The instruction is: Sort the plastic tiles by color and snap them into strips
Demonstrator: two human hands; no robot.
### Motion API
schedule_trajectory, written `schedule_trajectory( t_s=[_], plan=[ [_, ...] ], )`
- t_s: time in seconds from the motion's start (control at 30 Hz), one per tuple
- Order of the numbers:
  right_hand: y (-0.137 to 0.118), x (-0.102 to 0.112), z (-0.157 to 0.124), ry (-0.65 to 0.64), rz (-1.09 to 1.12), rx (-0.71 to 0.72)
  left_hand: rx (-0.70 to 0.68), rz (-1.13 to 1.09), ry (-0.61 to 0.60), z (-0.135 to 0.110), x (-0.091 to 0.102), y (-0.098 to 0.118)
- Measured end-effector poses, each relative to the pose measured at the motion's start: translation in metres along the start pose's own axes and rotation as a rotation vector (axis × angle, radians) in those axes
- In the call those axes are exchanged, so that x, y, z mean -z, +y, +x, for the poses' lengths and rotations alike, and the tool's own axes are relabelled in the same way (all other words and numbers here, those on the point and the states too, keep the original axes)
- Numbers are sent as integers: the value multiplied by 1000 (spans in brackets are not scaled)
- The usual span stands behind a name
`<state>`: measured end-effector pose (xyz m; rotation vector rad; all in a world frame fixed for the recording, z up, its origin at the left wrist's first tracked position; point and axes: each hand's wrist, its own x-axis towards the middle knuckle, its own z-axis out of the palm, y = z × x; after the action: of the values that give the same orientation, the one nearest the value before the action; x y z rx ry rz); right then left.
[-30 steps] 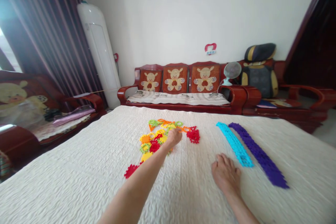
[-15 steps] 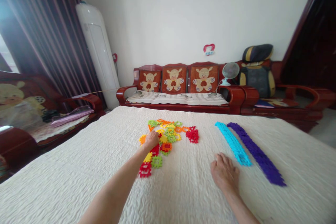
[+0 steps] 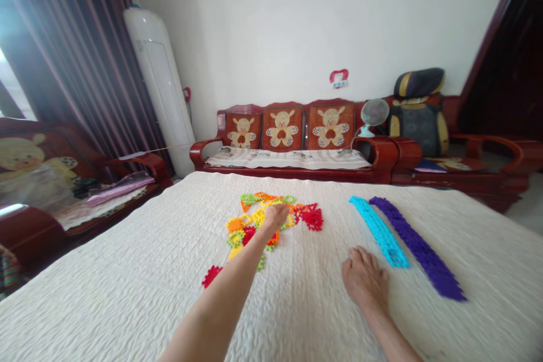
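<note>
My left hand [image 3: 276,216] reaches over a loose pile of plastic interlocking pieces with toothed edges. Its fingers point down among them and are mostly hidden, so I cannot tell whether they grip one. Around it lie yellow pieces [image 3: 257,216], an orange piece [image 3: 234,225], green pieces [image 3: 248,198] and red pieces [image 3: 314,219]. Left of my forearm a separate red piece [image 3: 211,276] lies partly covered. My right hand [image 3: 365,278] rests palm down on the cloth, fingers loosely stretched, holding nothing. Beside it are a light-blue row of pieces [image 3: 379,232] and a purple row [image 3: 418,249].
A cream quilted cover [image 3: 127,260] spreads over the table. Behind it stands a wooden sofa [image 3: 288,171] with bear-patterned cushions and a small fan [image 3: 375,113]. Another wooden seat [image 3: 144,167] is at the left, and a chair with a massage cushion [image 3: 418,124] is at the right.
My left hand has moved right and slightly farther across the pile. A red piece now shows farther left, beside my forearm. My right hand stays in place.
</note>
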<state>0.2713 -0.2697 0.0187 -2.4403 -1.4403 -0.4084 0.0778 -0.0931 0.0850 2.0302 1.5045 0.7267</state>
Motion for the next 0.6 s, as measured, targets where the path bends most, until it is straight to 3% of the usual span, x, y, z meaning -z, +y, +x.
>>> schedule_trajectory(
  t_s=[0.1, 0.23, 0.37, 0.6],
  plan=[
    [0, 0, 0, -3, 1, 7, -4, 145, 0, -4, 7, -10],
    [0, 1, 0, -3, 1, 11, 37, 316, -51, -11, 43, -44],
    [0, 2, 0, -5, 8, 8, 41, 437, -181, -18, 76, -70],
    [1, -1, 2, -27, 14, -7, -23, 504, -357, -29, 84, -78]
  ],
)
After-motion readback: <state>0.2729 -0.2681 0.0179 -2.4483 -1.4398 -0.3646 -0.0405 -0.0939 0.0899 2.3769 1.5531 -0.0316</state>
